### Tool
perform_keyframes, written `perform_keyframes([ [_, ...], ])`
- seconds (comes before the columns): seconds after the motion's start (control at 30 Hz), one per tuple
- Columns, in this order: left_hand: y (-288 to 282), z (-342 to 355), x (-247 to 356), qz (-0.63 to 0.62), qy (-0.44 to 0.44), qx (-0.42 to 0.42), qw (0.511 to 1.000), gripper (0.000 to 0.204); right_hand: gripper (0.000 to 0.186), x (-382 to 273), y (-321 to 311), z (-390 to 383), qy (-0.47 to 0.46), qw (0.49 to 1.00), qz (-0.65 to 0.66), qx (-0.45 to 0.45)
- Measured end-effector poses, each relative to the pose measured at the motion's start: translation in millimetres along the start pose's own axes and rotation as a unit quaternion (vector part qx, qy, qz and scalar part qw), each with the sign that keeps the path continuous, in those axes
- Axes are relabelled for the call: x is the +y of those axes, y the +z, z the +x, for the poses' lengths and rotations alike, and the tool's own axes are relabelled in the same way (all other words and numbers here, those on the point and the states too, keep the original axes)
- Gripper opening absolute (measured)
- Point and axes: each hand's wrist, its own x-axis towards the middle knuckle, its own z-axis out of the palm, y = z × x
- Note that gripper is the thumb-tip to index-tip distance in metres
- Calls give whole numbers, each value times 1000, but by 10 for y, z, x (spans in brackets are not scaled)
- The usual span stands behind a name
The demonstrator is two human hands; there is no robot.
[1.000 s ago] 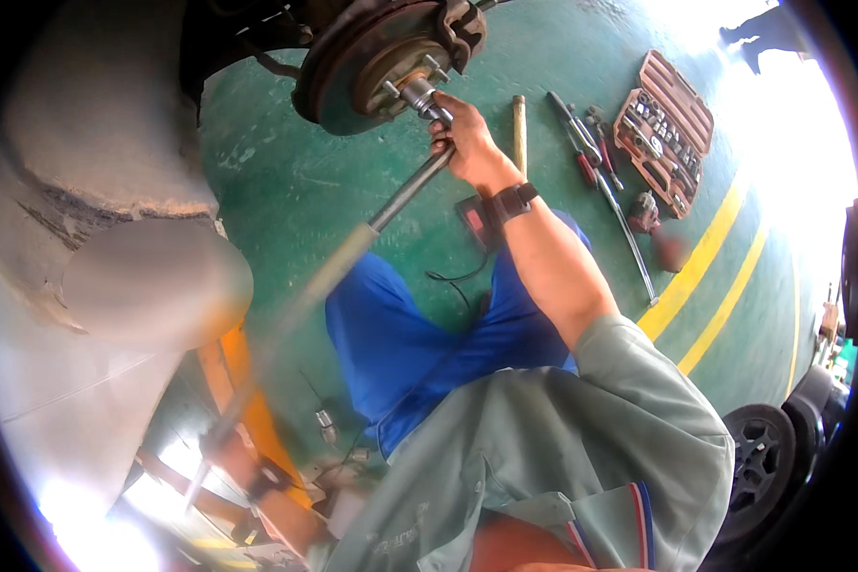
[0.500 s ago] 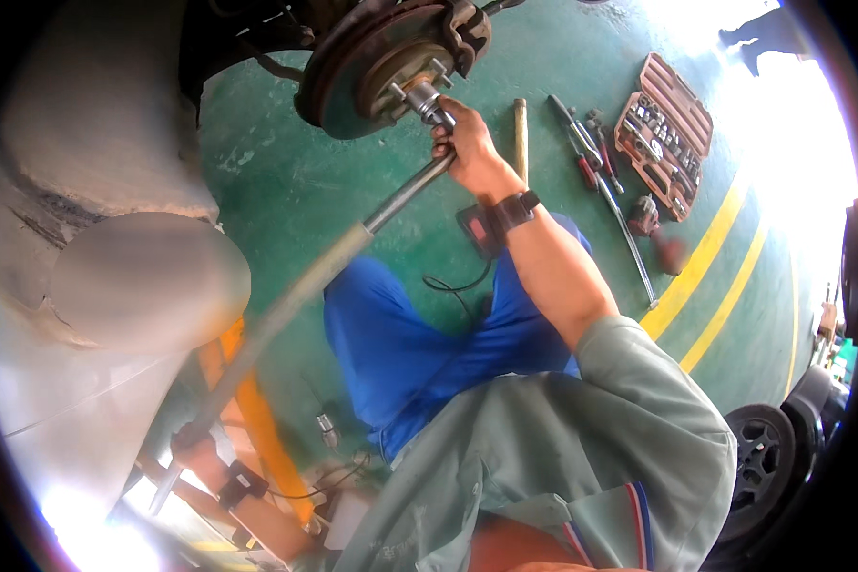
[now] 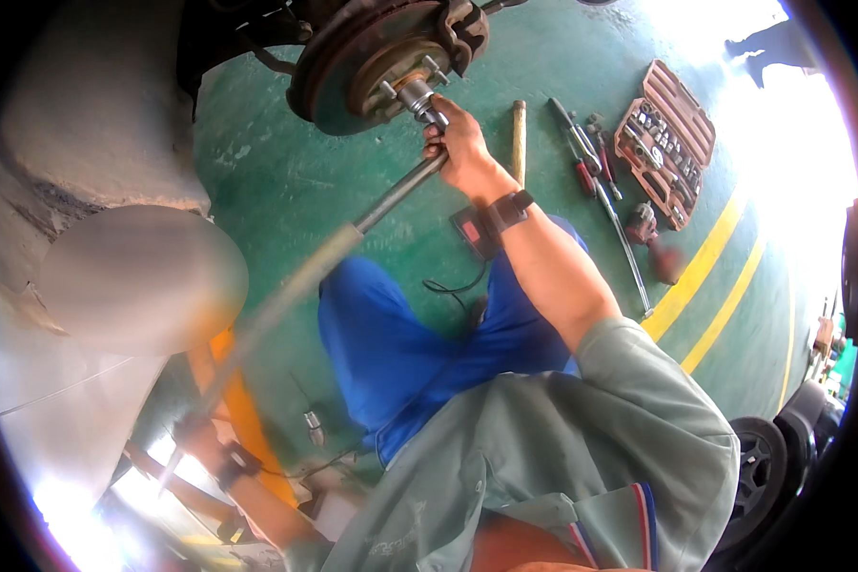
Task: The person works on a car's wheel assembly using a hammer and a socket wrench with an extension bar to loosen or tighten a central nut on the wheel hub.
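My right hand [image 3: 462,143] is closed around the head of a long breaker bar [image 3: 400,195], just behind a silver socket [image 3: 415,98]. The socket sits at the centre of a wheel hub [image 3: 377,86] with bare studs and a rusty brake disc [image 3: 324,81]. A thicker pipe sleeve [image 3: 300,286] covers the bar's lower part and runs down to the left. Near its far end my left hand [image 3: 197,436] is wrapped around it, slightly blurred. A brake caliper [image 3: 464,38] is mounted at the disc's right side.
On the green floor, a wooden handle [image 3: 519,143], several long wrenches [image 3: 620,234], a red power tool [image 3: 643,224] and an open brown socket case [image 3: 694,110] lie at right. A loose socket [image 3: 314,427] lies by my left knee. The car body [image 3: 76,124] stands left; a wheel [image 3: 758,467] is lower right.
My left hand and the bar's far end have shifted slightly up and to the right. My right hand keeps its hold at the hub. The whole view has drifted a little.
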Motion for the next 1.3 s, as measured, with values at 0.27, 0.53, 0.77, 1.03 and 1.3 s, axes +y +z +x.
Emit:
perform_keyframes([
  [0.27, 307, -260, 336, 43, 55, 25, 997, 19, 24, 11, -124, 35, 16, 999, 29, -34],
  [0.53, 187, 154, 60, -23, -52, -29, 998, 14, 21, 37, 36, 6, 3, 1000, 22, -16],
  [0.77, -368, -109, 213, 53, 74, -74, 993, 29, 19, -102, -84, 30, 2, 998, 8, -54],
  [1.03, 809, 295, 237, 82, 26, 22, 996, 16, 22, 58, -3, 14, -7, 999, 48, -6],
  [1.3, -521, 165, 248, 37, 62, 21, 997, 22, 18, -18, -71, 68, 13, 996, 15, -84],
])
